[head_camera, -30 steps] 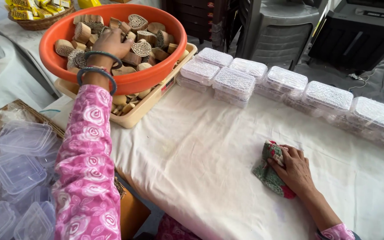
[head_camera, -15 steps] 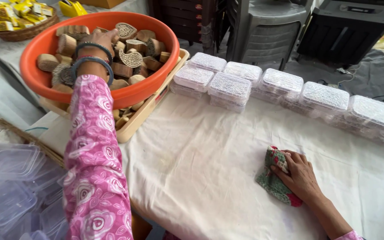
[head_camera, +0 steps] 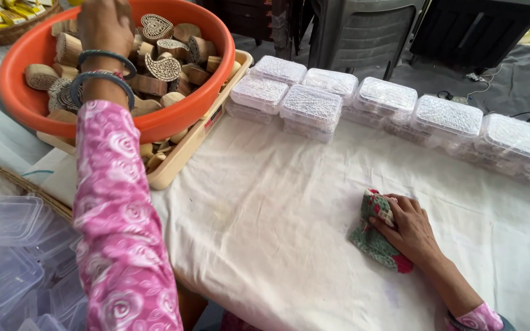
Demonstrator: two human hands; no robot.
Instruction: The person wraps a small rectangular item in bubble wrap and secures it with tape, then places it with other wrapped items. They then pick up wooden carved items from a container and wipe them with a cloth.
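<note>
Reaching left hand (head_camera: 104, 24), grip unclear, into orange bowl (head_camera: 19, 104) of carved wooden stamps (head_camera: 162, 66); right hand (head_camera: 409, 230) clutches cloth (head_camera: 372, 236).

Soft, even daylight falls over everything I see; nothing is dim. My right hand (head_camera: 409, 230) throws only a faint shadow on the white cloth (head_camera: 265, 220) beneath it, and the creases around it shade gently. Beyond that hand, the clear lidded boxes (head_camera: 443, 119) catch pale glare on their tops. My left hand (head_camera: 104, 24) is cut by the top edge, slightly soft, perhaps from motion. Below my left sleeve (head_camera: 115, 233), the empty plastic tubs (head_camera: 7, 257) look hazy and washed out. Lines bend a little toward the corners.
</note>
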